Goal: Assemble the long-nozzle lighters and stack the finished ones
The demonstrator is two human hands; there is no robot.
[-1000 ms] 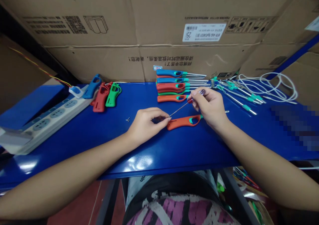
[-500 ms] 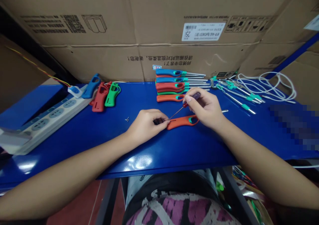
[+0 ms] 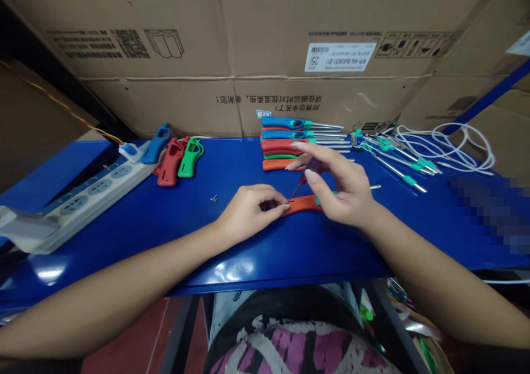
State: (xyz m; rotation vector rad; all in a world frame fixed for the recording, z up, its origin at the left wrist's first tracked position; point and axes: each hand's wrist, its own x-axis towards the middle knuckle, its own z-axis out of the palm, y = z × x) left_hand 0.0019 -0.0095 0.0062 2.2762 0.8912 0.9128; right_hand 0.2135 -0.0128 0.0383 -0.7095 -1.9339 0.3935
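Observation:
An orange gas lighter [image 3: 304, 203] lies on the blue table in front of me, its metal tube showing beyond my right hand. My left hand [image 3: 253, 211] is closed at the lighter's left end, thumb and fingers pinched there; what else they may hold is hidden. Between thumb and fingers of my right hand [image 3: 342, 189] is a screwdriver [image 3: 303, 179] with a dark red handle, slanting down to the left. Its tip meets the lighter's end beside my left fingertips. A few small screws [image 3: 214, 198] rest left of my left hand.
Behind the hands lies a stack of assembled lighters [image 3: 281, 144]. Metal tubes with teal ends [image 3: 408, 179] and a coiled white cable [image 3: 472, 142] are at right. Red [image 3: 169, 167] and green [image 3: 190, 159] lighter shells sit beside a power strip [image 3: 97, 189]. A cardboard box [image 3: 265, 48] stands behind.
My right hand's fingers have opened out and shifted around the screwdriver handle, and the screwdriver stands steeper. My left hand stays at the lighter's end. The view has shifted slightly.

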